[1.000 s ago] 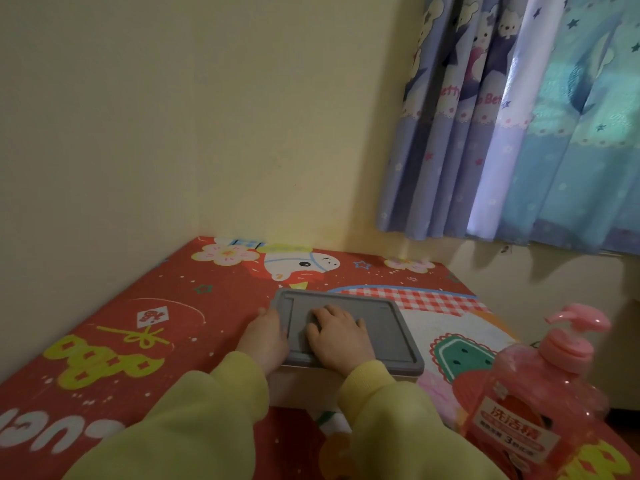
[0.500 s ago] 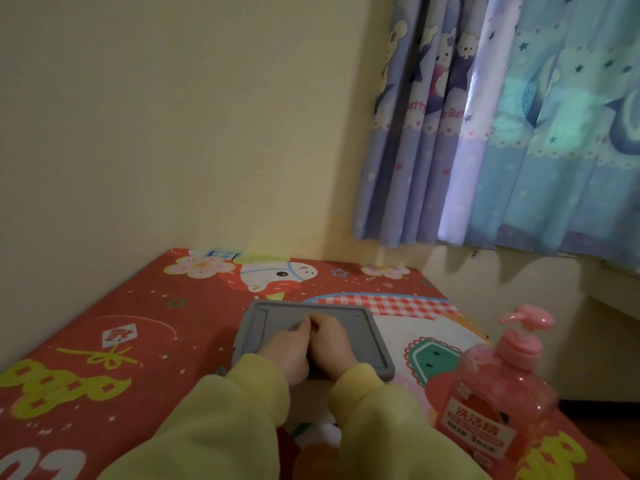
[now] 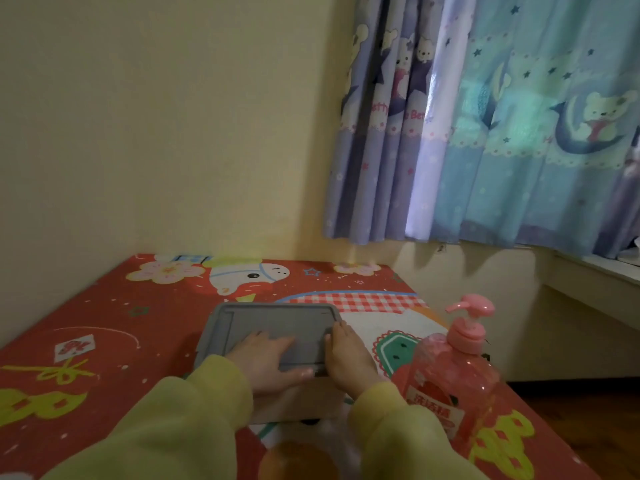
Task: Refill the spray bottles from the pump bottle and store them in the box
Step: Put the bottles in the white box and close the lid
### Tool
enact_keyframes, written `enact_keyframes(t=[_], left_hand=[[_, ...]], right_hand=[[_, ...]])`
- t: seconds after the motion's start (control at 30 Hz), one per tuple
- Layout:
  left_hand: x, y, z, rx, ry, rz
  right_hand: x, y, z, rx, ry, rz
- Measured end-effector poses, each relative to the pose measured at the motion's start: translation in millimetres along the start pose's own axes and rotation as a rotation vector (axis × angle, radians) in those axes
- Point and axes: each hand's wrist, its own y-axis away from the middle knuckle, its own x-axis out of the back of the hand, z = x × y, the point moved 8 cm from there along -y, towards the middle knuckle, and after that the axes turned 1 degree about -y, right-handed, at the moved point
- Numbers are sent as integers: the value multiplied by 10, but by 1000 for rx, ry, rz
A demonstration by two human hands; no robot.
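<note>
A box (image 3: 294,403) with a grey lid (image 3: 273,320) stands in the middle of the red patterned table. My left hand (image 3: 266,362) lies flat on the near part of the lid, fingers spread. My right hand (image 3: 346,355) rests on the lid's right edge with the fingers curved over its rim. A pink pump bottle (image 3: 453,379) with a red label stands upright just right of the box. No spray bottle can be made out with certainty; a blurred clear and orange shape (image 3: 304,455) sits between my sleeves at the bottom.
The red cartoon tablecloth (image 3: 104,334) runs to the yellow wall at the left and back. Blue and purple curtains (image 3: 485,133) hang at the back right over a low sill (image 3: 595,271). The table's right edge drops to a wooden floor (image 3: 581,420).
The view has swung, shifting the scene right. My hands, side by side on the middle of the lid half a second ago, have parted: the left stays near the front, the right went to the right edge.
</note>
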Motion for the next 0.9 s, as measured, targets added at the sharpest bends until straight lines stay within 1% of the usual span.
enact_keyframes(t=[0.07,0.13,0.2,0.33,0.37,0.43,0.47,0.53,0.6,0.67,0.73,0.77,0.83,0.9], left_hand=[[-20,-21,116,-29,-96,-18],[-40,-58,267,-94,-162,-36],[-59,-103,382,-135,-159,-58],[-56,-182,421,-145,-113,-27],[-76,-192,408,-148,-102,-25],[-108,-223,374,-150,-75,-12],[-111,-228,366,-150,-66,-5],[-107,-227,354,-153,-57,4],[-101,-208,354,-149,-62,4],[-99,-193,363,-143,-68,1],[-102,-196,363,-140,-67,2],[-103,-198,364,-139,-65,2],[-99,-193,360,-138,-65,2],[-100,-191,359,-139,-70,1]], right_hand=[[22,31,0,8,-12,2],[21,40,19,1,-41,-11],[34,33,51,-14,-90,9],[60,14,77,-4,-185,74],[56,21,99,-7,-267,100],[106,27,196,-61,-538,167],[142,28,270,-128,-693,203],[129,26,453,-332,-970,249],[32,60,528,-506,-1135,181],[-74,116,526,-565,-1147,55],[-124,184,487,-564,-1111,-55],[-134,192,494,-559,-1099,-77],[-100,160,537,-542,-1102,-17],[-39,98,595,-509,-1067,97]])
